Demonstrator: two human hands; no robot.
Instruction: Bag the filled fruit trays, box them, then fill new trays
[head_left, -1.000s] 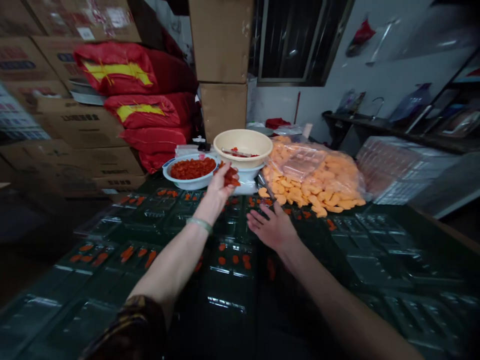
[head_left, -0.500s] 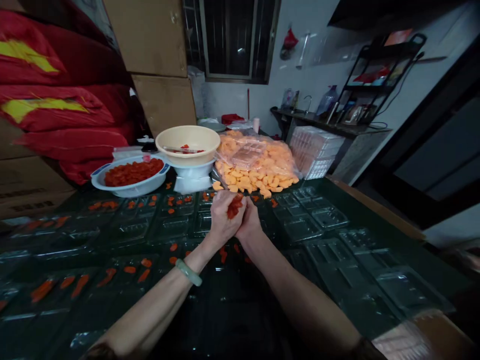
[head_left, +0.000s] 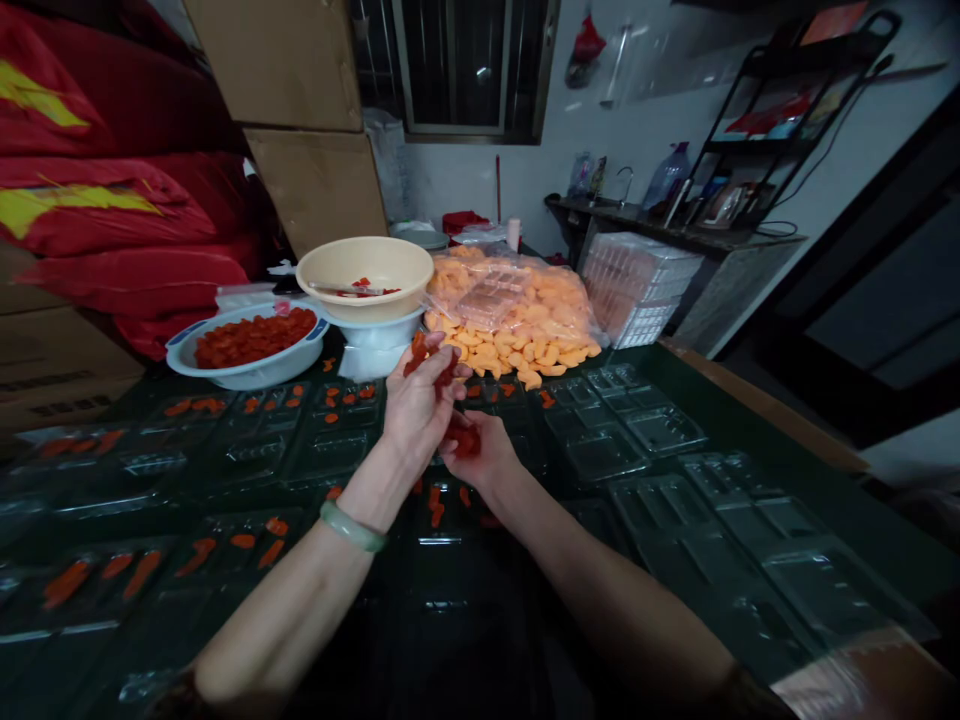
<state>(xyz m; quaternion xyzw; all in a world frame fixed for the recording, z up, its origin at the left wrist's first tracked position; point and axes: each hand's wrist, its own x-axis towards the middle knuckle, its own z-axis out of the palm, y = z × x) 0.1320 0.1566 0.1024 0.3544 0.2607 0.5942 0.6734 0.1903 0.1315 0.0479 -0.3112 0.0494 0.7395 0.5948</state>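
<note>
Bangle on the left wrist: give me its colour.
Pale green bangle, shown best in the head view.

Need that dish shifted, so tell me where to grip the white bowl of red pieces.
Take the white bowl by its flared rim at the left end, coming from the left: the lip juts out there for the fingers, while the beige basin crowds its right end.

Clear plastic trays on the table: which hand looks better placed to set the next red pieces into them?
Probably the left hand: it has red pieces at its fingertips, above the clear plastic trays. The right hand lies lower, cupped around a small heap.
</note>
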